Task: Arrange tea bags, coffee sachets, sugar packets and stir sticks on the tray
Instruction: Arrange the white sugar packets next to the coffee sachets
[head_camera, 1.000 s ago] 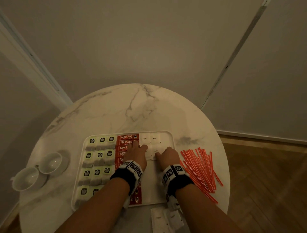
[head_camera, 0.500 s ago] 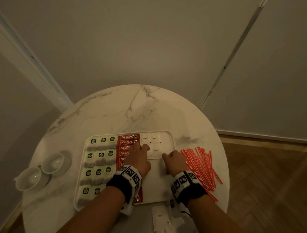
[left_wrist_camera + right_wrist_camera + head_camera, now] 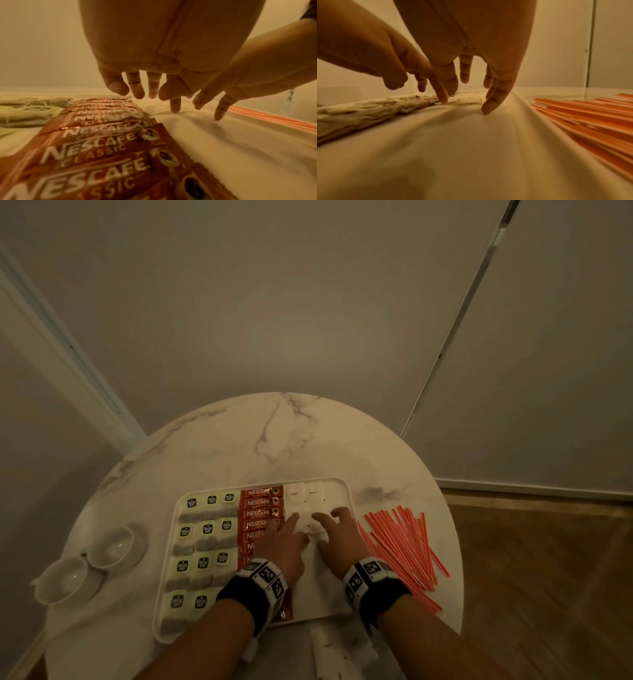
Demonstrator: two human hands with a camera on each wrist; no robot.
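Observation:
On the white tray (image 3: 317,590) lie rows of tea bags (image 3: 205,535), a column of red coffee sachets (image 3: 260,508) and white sugar packets (image 3: 305,495) at the far right. My left hand (image 3: 286,534) touches a second-row sugar packet (image 3: 306,525) with its straight index finger. My right hand (image 3: 337,529) rests spread fingertips on the neighbouring packet, and one finger (image 3: 489,106) touches the tray floor. Neither hand holds anything. Orange stir sticks (image 3: 400,546) lie loose on the table right of the tray. The left wrist view shows the sachets (image 3: 102,142) close below.
Two white cups (image 3: 89,563) on saucers stand at the left of the round marble table (image 3: 274,440). Several loose sugar packets (image 3: 337,652) lie on the table near its front edge, between my forearms. Walls stand close behind the table.
My right hand, curled and drawn back to the right half a second ago, has come forward and spread its fingers over the sugar packets. The left hand has stayed on its packet.

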